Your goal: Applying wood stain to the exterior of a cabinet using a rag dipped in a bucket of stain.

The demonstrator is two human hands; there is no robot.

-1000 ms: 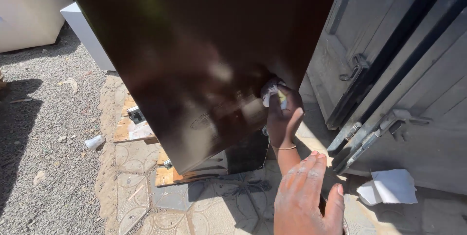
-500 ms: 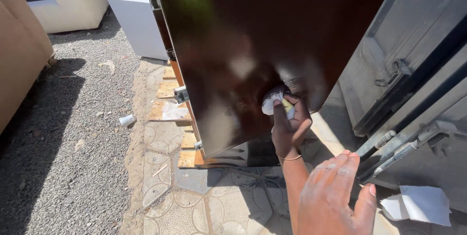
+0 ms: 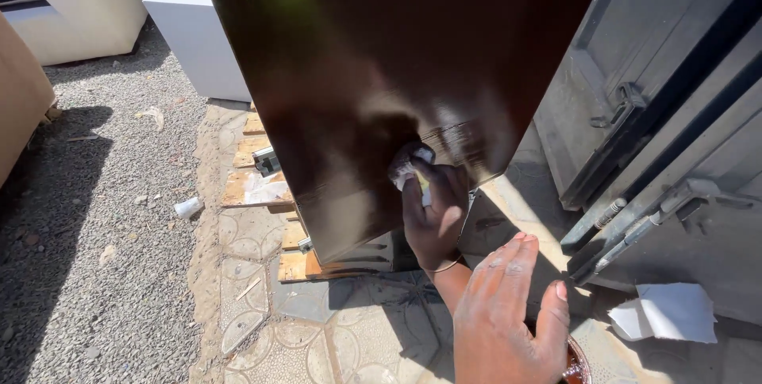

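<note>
A tall, glossy dark brown panel (image 3: pixel 381 58) stands tilted on wooden pallet pieces (image 3: pixel 254 189). My right hand (image 3: pixel 435 213), a thin bracelet on its wrist, presses a crumpled white cloth (image 3: pixel 406 169) against the panel's lower edge. My left hand (image 3: pixel 508 316) hovers nearer the camera at the bottom, back up, fingers spread and holding nothing. Just below it shows the rim of a small round container of dark brown liquid (image 3: pixel 575 366), mostly cut off by the frame.
Grey metal doors with hinges and latch bars (image 3: pixel 659 154) stand at the right, with a white paper sheet (image 3: pixel 675 312) at their foot. White box-like units (image 3: pixel 190 34) stand at the back left on gravel (image 3: pixel 95 257). Patterned paving tiles (image 3: pixel 333 336) lie underfoot.
The view has shifted, so the panel now fills more of the frame. My right hand stays on the panel's lower part with the cloth. My left hand has risen slightly.
</note>
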